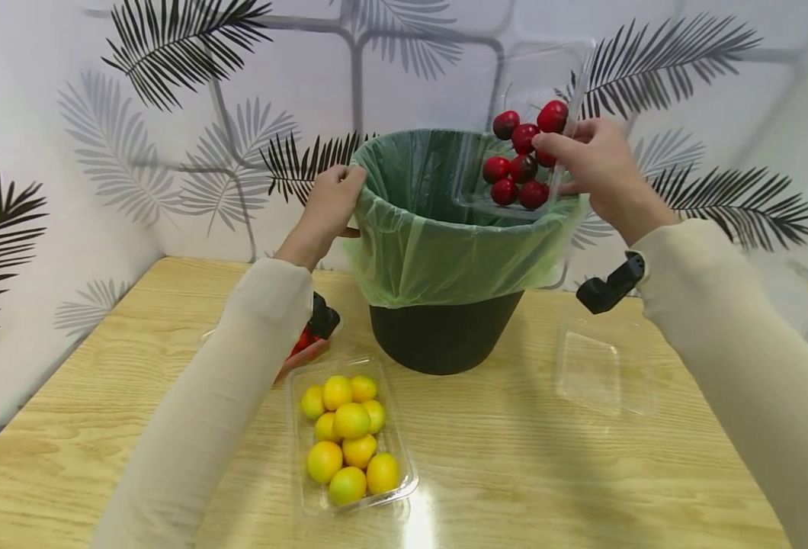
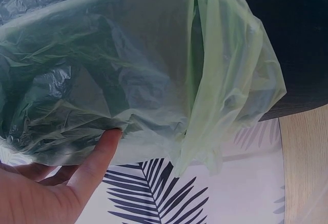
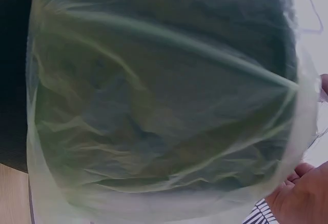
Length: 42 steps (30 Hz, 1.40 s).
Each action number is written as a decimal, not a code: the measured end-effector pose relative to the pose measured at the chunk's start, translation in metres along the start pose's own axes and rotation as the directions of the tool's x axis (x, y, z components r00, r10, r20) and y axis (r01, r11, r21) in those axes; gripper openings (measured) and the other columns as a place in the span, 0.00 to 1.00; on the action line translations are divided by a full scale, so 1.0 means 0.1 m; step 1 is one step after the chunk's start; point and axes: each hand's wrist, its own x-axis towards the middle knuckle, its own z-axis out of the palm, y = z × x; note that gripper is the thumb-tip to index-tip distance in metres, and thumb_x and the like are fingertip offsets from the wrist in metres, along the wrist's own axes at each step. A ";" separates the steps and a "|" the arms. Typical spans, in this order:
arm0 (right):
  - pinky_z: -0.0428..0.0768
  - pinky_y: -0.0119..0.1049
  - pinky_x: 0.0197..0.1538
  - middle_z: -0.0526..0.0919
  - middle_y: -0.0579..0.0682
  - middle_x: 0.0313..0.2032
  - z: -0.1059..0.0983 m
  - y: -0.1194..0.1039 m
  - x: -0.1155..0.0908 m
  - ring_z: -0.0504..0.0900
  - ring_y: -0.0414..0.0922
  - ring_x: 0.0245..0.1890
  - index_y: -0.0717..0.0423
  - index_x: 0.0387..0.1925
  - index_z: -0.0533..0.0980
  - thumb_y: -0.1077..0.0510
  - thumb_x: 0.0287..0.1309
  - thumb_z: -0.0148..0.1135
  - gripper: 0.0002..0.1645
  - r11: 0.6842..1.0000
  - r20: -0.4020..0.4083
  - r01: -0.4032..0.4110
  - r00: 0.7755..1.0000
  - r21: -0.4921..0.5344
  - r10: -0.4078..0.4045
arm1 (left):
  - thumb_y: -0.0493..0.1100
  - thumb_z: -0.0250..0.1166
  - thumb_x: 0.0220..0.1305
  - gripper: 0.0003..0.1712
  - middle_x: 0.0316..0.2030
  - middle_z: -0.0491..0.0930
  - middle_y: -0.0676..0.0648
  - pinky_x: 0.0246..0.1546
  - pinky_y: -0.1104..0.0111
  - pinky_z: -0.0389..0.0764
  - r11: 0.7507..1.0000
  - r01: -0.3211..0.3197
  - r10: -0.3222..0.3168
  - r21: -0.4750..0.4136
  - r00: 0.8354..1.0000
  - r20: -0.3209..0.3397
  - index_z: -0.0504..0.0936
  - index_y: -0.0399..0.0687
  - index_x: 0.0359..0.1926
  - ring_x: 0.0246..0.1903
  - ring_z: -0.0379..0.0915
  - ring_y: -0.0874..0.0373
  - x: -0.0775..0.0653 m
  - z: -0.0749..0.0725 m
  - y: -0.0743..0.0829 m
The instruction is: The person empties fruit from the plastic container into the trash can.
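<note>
A black bin point(image 1: 438, 339) stands on the table with a pale green plastic liner point(image 1: 459, 263) folded over its rim. My left hand point(image 1: 331, 202) grips the lined rim at the left; in the left wrist view its thumb point(image 2: 97, 165) presses on the liner. Above the bin's right side, my right hand point(image 1: 603, 164) holds a clear plastic box point(image 1: 541, 69) by its right edge. The box is tilted up, and several dark red cherries point(image 1: 505, 168) lie in it. In the right wrist view the liner fills most of the picture, with my right hand point(image 3: 305, 198) at the edge.
A clear box point(image 1: 404, 484) of yellow citrus fruits point(image 1: 351, 421) sits in front of the bin. Partly behind my left forearm is a container point(image 1: 316, 349) with red fruit. An open clear plastic box point(image 1: 589, 370) lies at the right. A patterned wall point(image 1: 294, 84) stands behind.
</note>
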 end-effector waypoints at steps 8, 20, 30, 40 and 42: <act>0.79 0.25 0.25 0.65 0.45 0.39 0.08 0.04 -0.02 0.68 0.39 0.38 0.53 0.46 0.63 0.50 0.56 0.64 0.23 0.994 -0.004 0.083 0.997 -0.077 -0.083 | 0.52 0.42 0.72 0.25 0.49 0.65 0.46 0.49 0.52 0.81 1.000 0.004 -0.004 -0.001 1.000 -0.002 0.66 0.43 0.61 0.53 0.67 0.51 0.01 0.01 0.01; 0.75 0.24 0.31 0.65 0.44 0.41 0.08 0.07 -0.04 0.68 0.40 0.39 0.55 0.51 0.62 0.50 0.54 0.66 0.30 0.967 0.039 0.171 0.985 -0.187 -0.167 | 0.52 0.41 0.71 0.23 0.41 0.63 0.49 0.49 0.52 0.81 1.000 0.000 0.000 0.001 1.000 -0.004 0.66 0.43 0.57 0.47 0.67 0.54 -0.01 -0.01 0.03; 0.78 0.26 0.28 0.64 0.44 0.42 0.08 0.08 -0.08 0.69 0.40 0.37 0.51 0.49 0.61 0.52 0.55 0.67 0.28 0.967 0.067 0.187 0.982 -0.171 -0.178 | 0.52 0.42 0.71 0.25 0.47 0.64 0.47 0.49 0.52 0.81 1.000 0.002 -0.002 0.004 1.000 -0.004 0.66 0.43 0.61 0.51 0.67 0.51 -0.02 0.00 0.02; 0.78 0.27 0.28 0.66 0.44 0.39 0.07 0.10 -0.08 0.70 0.39 0.37 0.50 0.50 0.61 0.53 0.54 0.68 0.28 0.966 0.068 0.194 0.980 -0.168 -0.185 | 0.52 0.42 0.71 0.22 0.40 0.63 0.48 0.49 0.51 0.81 1.000 -0.001 0.001 0.003 1.000 -0.004 0.67 0.42 0.55 0.46 0.66 0.54 0.00 0.02 0.01; 0.77 0.26 0.29 0.66 0.43 0.40 0.08 0.10 -0.08 0.70 0.38 0.37 0.49 0.50 0.61 0.53 0.53 0.68 0.29 0.963 0.059 0.205 0.979 -0.177 -0.197 | 0.52 0.42 0.71 0.23 0.41 0.63 0.48 0.49 0.51 0.81 1.000 -0.004 0.004 0.004 1.000 -0.004 0.67 0.42 0.56 0.47 0.66 0.54 0.00 0.01 0.00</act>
